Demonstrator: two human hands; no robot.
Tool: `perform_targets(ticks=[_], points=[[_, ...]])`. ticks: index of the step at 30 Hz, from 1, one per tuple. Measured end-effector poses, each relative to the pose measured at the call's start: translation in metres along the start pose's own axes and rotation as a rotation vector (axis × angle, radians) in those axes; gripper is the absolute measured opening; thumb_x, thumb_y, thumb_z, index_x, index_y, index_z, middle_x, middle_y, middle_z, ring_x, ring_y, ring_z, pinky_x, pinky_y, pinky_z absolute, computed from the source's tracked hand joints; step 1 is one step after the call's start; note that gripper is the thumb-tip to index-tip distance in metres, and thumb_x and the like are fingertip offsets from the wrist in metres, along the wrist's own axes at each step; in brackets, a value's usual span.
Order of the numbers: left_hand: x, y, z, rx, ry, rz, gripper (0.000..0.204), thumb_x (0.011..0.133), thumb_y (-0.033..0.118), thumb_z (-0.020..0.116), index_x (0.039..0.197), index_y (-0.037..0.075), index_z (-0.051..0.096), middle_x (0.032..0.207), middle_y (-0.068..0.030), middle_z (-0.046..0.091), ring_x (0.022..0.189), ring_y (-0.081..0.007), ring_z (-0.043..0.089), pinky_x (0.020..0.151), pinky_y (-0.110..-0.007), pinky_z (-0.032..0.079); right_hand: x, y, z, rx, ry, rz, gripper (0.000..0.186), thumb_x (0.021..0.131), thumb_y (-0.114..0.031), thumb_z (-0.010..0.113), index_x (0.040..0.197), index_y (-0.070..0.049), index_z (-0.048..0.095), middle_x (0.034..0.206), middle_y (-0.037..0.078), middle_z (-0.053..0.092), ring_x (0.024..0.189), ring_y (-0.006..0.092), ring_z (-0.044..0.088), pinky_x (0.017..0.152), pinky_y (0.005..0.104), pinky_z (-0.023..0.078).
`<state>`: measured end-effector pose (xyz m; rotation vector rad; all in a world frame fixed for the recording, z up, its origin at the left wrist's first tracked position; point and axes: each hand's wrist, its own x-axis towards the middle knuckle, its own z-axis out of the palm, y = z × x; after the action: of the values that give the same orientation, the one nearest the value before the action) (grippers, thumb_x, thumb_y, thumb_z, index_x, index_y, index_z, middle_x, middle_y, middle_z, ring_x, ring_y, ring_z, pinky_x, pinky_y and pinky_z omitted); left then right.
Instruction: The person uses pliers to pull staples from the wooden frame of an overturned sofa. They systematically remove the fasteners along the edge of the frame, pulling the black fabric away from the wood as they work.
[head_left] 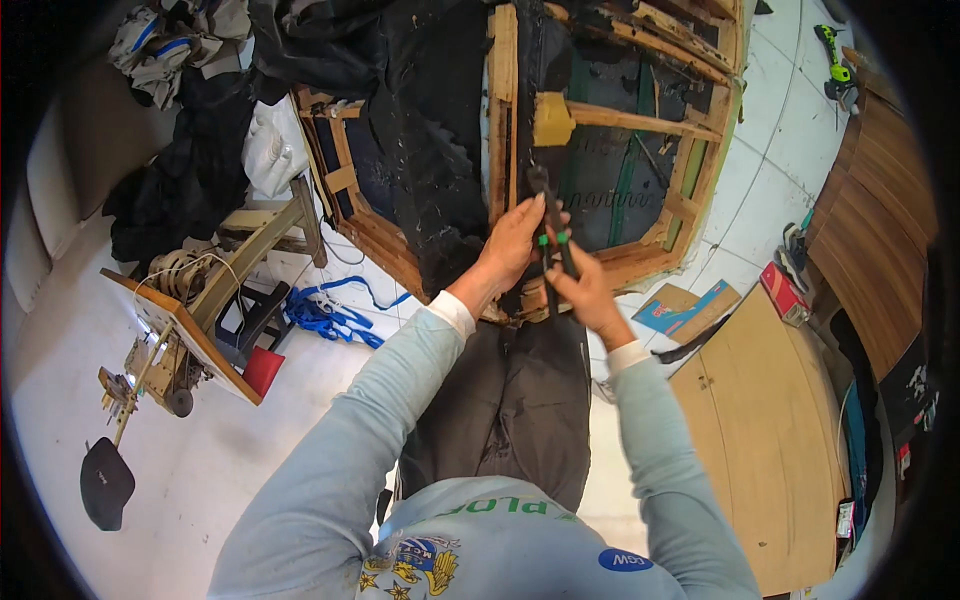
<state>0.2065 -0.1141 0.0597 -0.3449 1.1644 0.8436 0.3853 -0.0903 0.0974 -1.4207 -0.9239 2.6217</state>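
My right hand (pixel 582 292) grips a dark pair of pliers with green bands (pixel 558 260), held over the middle rail of an upturned wooden furniture frame (pixel 690 140). My left hand (pixel 510 247) is closed beside the pliers' upper end, its thumb pointing forward; what exactly its fingers hold is hidden. Torn black fabric (pixel 420 170) with staples along it hangs over the left half of the frame. A yellow patch of foam or card (pixel 552 120) sits on the rail just beyond my hands. My legs show below the frame's near edge.
At left are a wooden sewing-machine table (pixel 180 330), blue straps (pixel 325 310), a white bag (pixel 272 150) and heaped cloth (pixel 150 50). At right are a green drill (pixel 836 65), cardboard (pixel 665 310), a red box (pixel 785 290), a plywood board (pixel 750 430) and brown panels (pixel 870 220).
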Motion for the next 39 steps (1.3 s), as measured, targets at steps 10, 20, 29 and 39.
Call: perform_targets(ticks=[10, 20, 29, 39], points=[[-0.027, -0.017, -0.016, 0.197, 0.027, 0.085, 0.04, 0.115, 0.04, 0.055, 0.113, 0.004, 0.07, 0.104, -0.0057, 0.076, 0.091, -0.0102, 0.069, 0.081, -0.027, 0.055, -0.039, -0.03, 0.015, 0.478, -0.121, 0.241, 0.076, 0.104, -0.019, 0.056, 0.172, -0.007, 0.025, 0.111, 0.023, 0.075, 0.106, 0.0333, 0.076, 0.089, 0.0409, 0.064], [-0.019, 0.037, 0.025, -0.017, 0.076, 0.078, 0.038, 0.115, 0.041, 0.055, 0.112, 0.005, 0.067, 0.099, -0.002, 0.071, 0.083, -0.012, 0.069, 0.078, -0.03, 0.059, 0.001, -0.103, -0.021, 0.546, -0.234, 0.353, 0.069, 0.105, -0.022, 0.057, 0.169, -0.007, 0.034, 0.113, 0.022, 0.074, 0.11, 0.0423, 0.075, 0.095, 0.0548, 0.064], [-0.015, 0.032, 0.013, -0.074, -0.001, 0.046, 0.043, 0.114, 0.046, 0.057, 0.118, 0.005, 0.068, 0.097, -0.0012, 0.07, 0.087, -0.0132, 0.071, 0.081, -0.032, 0.06, -0.002, -0.1, 0.016, 0.429, 0.037, 0.324, 0.049, 0.107, -0.02, 0.063, 0.155, -0.011, 0.053, 0.086, 0.002, 0.066, 0.075, 0.0208, 0.072, 0.067, 0.0396, 0.064], [-0.029, 0.0, -0.003, 0.104, -0.023, 0.057, 0.058, 0.117, 0.052, 0.042, 0.148, 0.005, 0.059, 0.129, -0.0078, 0.072, 0.111, -0.0226, 0.071, 0.101, -0.036, 0.056, 0.004, 0.036, 0.06, -0.579, 0.523, -0.484, 0.055, 0.1, -0.007, 0.064, 0.154, 0.001, 0.053, 0.109, 0.027, 0.076, 0.091, 0.0444, 0.077, 0.081, 0.0434, 0.059]])
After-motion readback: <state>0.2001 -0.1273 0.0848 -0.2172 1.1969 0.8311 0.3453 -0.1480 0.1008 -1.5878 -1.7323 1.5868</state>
